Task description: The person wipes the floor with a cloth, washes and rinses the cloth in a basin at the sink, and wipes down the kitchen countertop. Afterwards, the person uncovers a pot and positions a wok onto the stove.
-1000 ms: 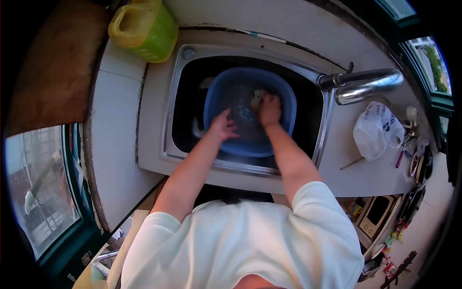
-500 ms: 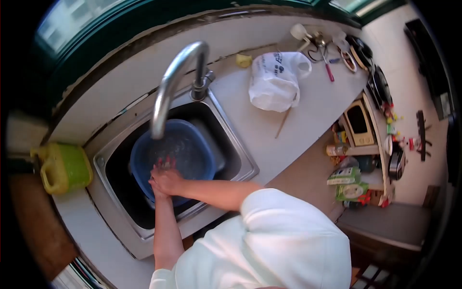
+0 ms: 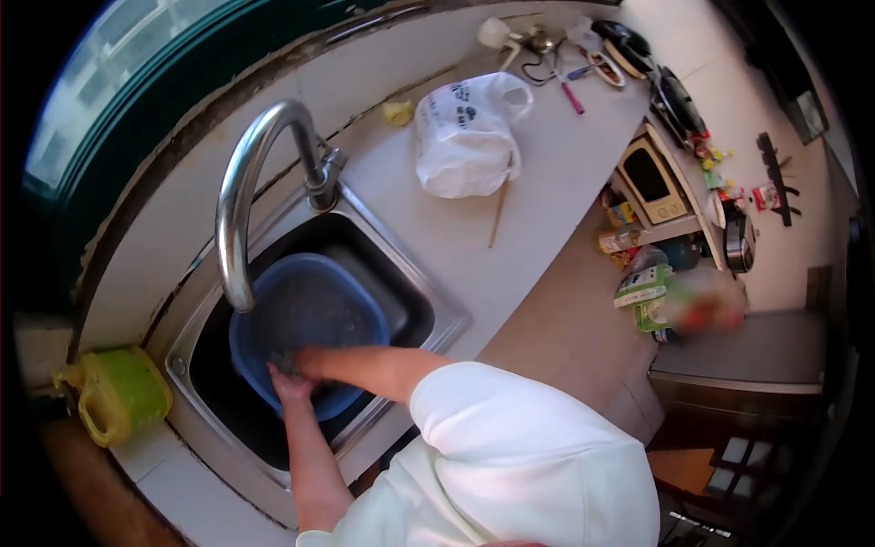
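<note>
A blue basin (image 3: 378, 319) sits in the steel sink (image 3: 447, 333), with cloudy water in it. Both of my hands are low inside it, close together near its front side. My left hand (image 3: 292, 383) comes up from below, fingers curled in against a small greyish thing (image 3: 284, 361) that is too blurred to name. From the right, my right hand (image 3: 314, 363) closes on the same spot; motion smears its fingers. Above the basin's left part hangs the curved spout of the faucet (image 3: 235, 219), and no stream of water shows from it.
On the counter (image 3: 428, 228) right of the sink lie a white plastic bag (image 3: 465, 137), a thin stick (image 3: 499, 214) and a yellow lump (image 3: 398, 112). A yellow-green jug (image 3: 128, 392) stands left of the sink. Utensils and pans (image 3: 679, 105) are at the far right, by a microwave (image 3: 652, 182).
My hands were clasped with reddish fingertips showing; now they are slightly apart around a greyish thing, lower in the basin. The view has shifted, so the counter items appear further left.
</note>
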### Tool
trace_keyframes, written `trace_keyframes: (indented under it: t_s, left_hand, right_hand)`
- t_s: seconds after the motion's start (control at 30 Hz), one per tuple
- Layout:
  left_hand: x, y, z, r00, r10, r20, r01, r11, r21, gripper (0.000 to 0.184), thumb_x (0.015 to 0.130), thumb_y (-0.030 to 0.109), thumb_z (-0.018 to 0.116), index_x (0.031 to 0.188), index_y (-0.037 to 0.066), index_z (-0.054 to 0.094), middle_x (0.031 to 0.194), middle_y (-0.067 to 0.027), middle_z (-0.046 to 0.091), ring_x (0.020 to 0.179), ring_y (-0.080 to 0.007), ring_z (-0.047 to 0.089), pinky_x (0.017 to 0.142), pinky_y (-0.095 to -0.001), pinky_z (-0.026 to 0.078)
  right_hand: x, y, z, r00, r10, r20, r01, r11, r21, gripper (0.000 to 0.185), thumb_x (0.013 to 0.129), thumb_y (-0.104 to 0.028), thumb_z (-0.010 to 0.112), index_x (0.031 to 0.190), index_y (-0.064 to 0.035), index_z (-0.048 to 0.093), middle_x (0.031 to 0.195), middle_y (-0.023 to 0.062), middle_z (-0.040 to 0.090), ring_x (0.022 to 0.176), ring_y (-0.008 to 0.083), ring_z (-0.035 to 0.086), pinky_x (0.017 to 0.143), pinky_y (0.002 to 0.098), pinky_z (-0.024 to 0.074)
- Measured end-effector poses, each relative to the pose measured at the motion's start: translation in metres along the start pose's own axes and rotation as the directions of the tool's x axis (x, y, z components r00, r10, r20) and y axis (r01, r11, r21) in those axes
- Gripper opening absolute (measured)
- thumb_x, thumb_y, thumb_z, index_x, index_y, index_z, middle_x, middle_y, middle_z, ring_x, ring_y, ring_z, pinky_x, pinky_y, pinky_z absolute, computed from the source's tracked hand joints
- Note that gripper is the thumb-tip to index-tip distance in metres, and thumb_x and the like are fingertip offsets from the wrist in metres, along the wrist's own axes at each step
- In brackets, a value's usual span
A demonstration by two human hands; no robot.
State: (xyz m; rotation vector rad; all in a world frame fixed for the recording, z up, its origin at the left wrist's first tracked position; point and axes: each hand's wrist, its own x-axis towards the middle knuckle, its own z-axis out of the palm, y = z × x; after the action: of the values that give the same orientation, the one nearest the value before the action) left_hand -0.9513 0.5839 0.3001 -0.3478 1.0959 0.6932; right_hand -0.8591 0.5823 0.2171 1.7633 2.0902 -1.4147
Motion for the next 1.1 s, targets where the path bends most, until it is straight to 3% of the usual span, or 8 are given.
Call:
trace_keyframes:
  t_s: [0.17, 0.23, 0.5, 0.6, 0.67, 0.73, 0.83, 1.1]
  left_hand:
    - [0.012, 0.013, -0.025, 0.946, 0.109, 0.306, -0.175, 0.964, 0.199, 0.047, 0.087, 0.041, 0.037, 0.123, 0.012, 0.045, 0.127, -0.0151, 0.045, 0.118, -0.0307, 0.042, 0.097, -0.0473, 0.036]
    - [-0.005, 0.0, -0.009, 0.892, 0.087, 0.443, -0.15, 0.983, 0.109, 0.041, 0.087, 0.033, 0.041, 0.119, 0.009, 0.048, 0.122, -0.0152, 0.048, 0.113, -0.0299, 0.046, 0.095, -0.0453, 0.038]
    - [-0.036, 0.007, 0.017, 0.971, 0.128, 0.203, -0.105, 0.987, -0.122, 0.033, 0.089, 0.023, 0.05, 0.112, -0.001, 0.048, 0.109, -0.0178, 0.054, 0.107, -0.0311, 0.05, 0.091, -0.0432, 0.044]
    - [-0.053, 0.028, 0.019, 0.964, 0.203, -0.172, -0.236, 0.951, -0.2, 0.039, 0.086, 0.033, 0.054, 0.109, 0.002, 0.051, 0.106, -0.0151, 0.056, 0.105, -0.0331, 0.05, 0.089, -0.0479, 0.042]
    - [-0.036, 0.001, 0.022, 0.978, 0.162, -0.13, -0.165, 0.986, -0.009, 0.05, 0.085, 0.039, 0.053, 0.119, 0.005, 0.042, 0.12, -0.0152, 0.047, 0.11, -0.0341, 0.046, 0.097, -0.0464, 0.034]
    - [-0.01, -0.01, 0.009, 0.996, 0.086, -0.007, -0.086, 0.996, 0.027, 0.053, 0.084, 0.042, 0.053, 0.122, 0.007, 0.04, 0.124, -0.0142, 0.046, 0.109, -0.0337, 0.046, 0.099, -0.0451, 0.032]
    - [0.004, -0.013, -0.006, 0.994, 0.056, 0.095, -0.055, 0.998, -0.014, 0.044, 0.084, 0.039, 0.053, 0.117, 0.01, 0.046, 0.115, -0.0119, 0.053, 0.101, -0.0309, 0.052, 0.096, -0.0437, 0.036]
    - [0.011, -0.034, 0.0, 0.901, 0.291, 0.322, -0.232, 0.95, -0.21, 0.024, 0.086, 0.016, 0.05, 0.107, 0.005, 0.055, 0.1, -0.0114, 0.06, 0.094, -0.0269, 0.056, 0.085, -0.0361, 0.045]
  right_hand:
    - [-0.129, -0.093, -0.1, 0.95, -0.215, -0.225, 0.189, 0.973, -0.133, 0.029, 0.069, -0.026, 0.057, 0.088, -0.0078, 0.069, 0.098, 0.0162, 0.063, 0.093, 0.0347, 0.058, 0.092, 0.0495, 0.0371]
    - [-0.111, -0.107, -0.074, 0.618, -0.151, -0.771, -0.095, 0.96, -0.264, 0.025, 0.063, -0.026, 0.059, 0.077, -0.0082, 0.069, 0.094, 0.0178, 0.063, 0.096, 0.0344, 0.055, 0.088, 0.0589, 0.0332]
    - [-0.037, 0.012, -0.136, 0.944, 0.137, -0.299, -0.149, 0.989, -0.018, 0.033, 0.088, -0.036, 0.042, 0.098, -0.012, 0.062, 0.085, 0.0164, 0.064, 0.081, 0.0372, 0.06, 0.073, 0.0427, 0.0489]
    - [-0.039, 0.023, -0.111, 0.74, 0.071, -0.669, -0.2, 0.973, -0.117, 0.035, 0.088, -0.031, 0.04, 0.113, -0.0087, 0.051, 0.1, 0.0197, 0.06, 0.088, 0.0353, 0.059, 0.078, 0.0436, 0.0469]
    - [-0.056, 0.03, -0.066, 0.725, -0.282, -0.629, -0.109, 0.854, -0.508, 0.036, 0.084, -0.026, 0.047, 0.116, -0.0089, 0.046, 0.1, 0.0226, 0.058, 0.095, 0.0363, 0.055, 0.082, 0.0431, 0.0454]
    - [-0.055, 0.012, -0.044, 0.974, -0.05, -0.223, 0.042, 0.998, -0.039, 0.028, 0.08, -0.019, 0.049, 0.106, -0.0082, 0.053, 0.093, 0.0192, 0.059, 0.094, 0.036, 0.054, 0.08, 0.0428, 0.0452]
    - [-0.092, -0.033, -0.062, 0.904, -0.371, -0.214, 0.356, 0.929, -0.105, 0.018, 0.077, -0.016, 0.054, 0.09, -0.0069, 0.06, 0.088, 0.0174, 0.059, 0.092, 0.0364, 0.053, 0.077, 0.0422, 0.045]
    - [-0.106, -0.071, -0.078, 0.666, -0.096, -0.74, 0.109, 0.994, -0.031, 0.023, 0.079, -0.028, 0.052, 0.087, -0.01, 0.064, 0.097, 0.017, 0.058, 0.102, 0.0353, 0.049, 0.085, 0.0528, 0.035]
